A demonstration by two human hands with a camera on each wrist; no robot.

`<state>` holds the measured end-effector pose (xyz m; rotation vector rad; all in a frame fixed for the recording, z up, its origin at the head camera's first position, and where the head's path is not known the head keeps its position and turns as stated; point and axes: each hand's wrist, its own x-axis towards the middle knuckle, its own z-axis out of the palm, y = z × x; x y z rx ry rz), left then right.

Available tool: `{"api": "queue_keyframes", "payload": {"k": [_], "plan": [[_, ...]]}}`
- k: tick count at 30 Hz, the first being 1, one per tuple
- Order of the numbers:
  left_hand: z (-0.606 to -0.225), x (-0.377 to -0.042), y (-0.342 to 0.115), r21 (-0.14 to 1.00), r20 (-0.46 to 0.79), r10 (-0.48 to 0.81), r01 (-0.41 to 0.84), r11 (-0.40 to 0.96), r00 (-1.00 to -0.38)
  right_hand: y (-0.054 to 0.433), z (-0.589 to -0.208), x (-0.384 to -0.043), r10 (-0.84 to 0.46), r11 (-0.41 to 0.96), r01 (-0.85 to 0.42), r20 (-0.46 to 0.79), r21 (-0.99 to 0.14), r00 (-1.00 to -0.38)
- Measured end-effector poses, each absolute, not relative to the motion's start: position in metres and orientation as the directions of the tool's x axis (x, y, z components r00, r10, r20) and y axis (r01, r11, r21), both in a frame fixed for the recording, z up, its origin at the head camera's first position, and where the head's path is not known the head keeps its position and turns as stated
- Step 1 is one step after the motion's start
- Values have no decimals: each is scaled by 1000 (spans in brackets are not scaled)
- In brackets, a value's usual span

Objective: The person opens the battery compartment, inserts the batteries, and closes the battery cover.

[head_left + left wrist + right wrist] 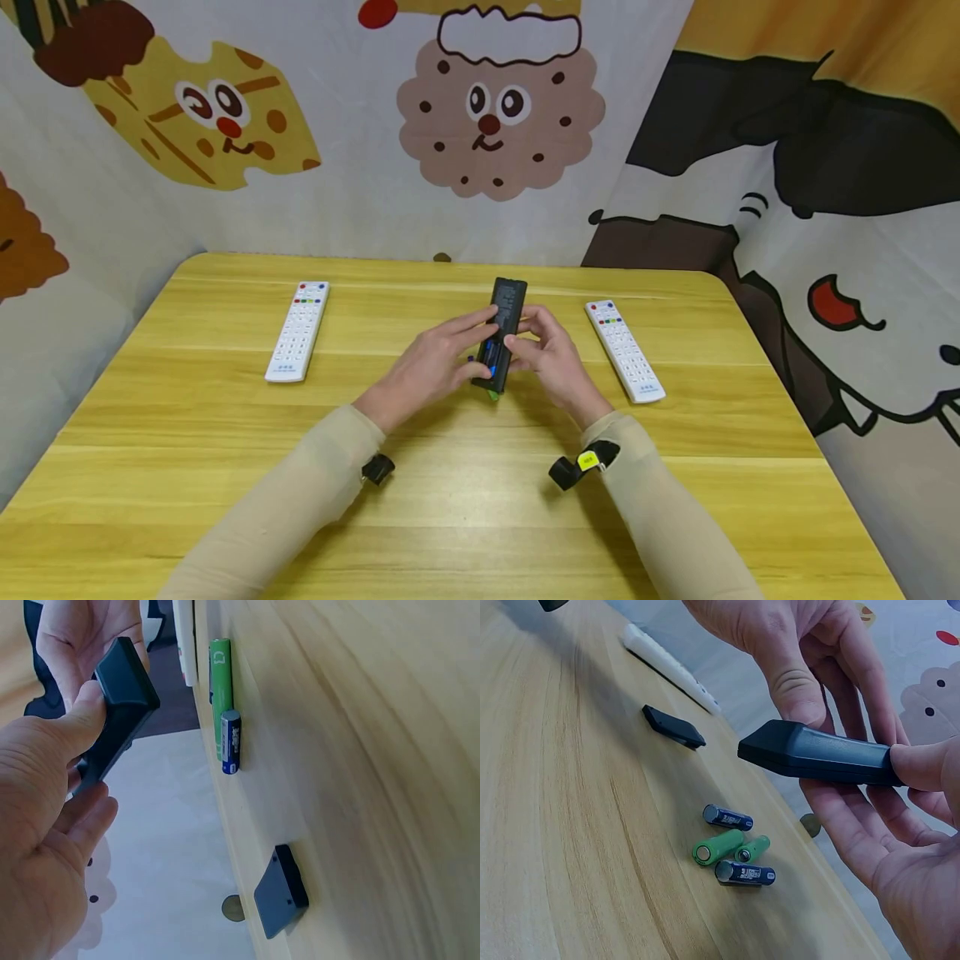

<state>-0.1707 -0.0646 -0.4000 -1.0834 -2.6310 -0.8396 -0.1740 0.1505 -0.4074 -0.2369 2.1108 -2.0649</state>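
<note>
A black remote control (509, 304) is held above the table with its back up, and blue batteries (491, 354) show in its uncovered compartment. My left hand (438, 354) grips it along the left side, thumb near the lower end. From the other side my right hand (553, 354) holds it, thumb on the right edge. Beneath it on the table lie green batteries (718, 847) and blue batteries (745, 873). A small black cover (673, 727) rests apart from them, also seen in the left wrist view.
One white remote control (297, 332) lies to the left on the wooden table (420, 533), and another white remote control (625, 352) to the right. Behind the table's far edge hangs a cartoon-printed cloth (337, 217).
</note>
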Motion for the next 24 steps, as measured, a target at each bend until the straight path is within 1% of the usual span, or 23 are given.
{"api": "queue_keyframes", "payload": {"k": [8,17,24], "plan": [[-400,-171,-74,430,338,601,687,585,-724,149,-409,-175,-223,19,32,-35,-999,-974],[-403,-174,-86,380,356,592,691,615,-723,148,-407,-175,-210,20,35,-38,-999,-977],[-407,-174,-97,354,334,585,673,649,-739,148,-406,-174,-202,41,51,-58,-998,-978]]}}
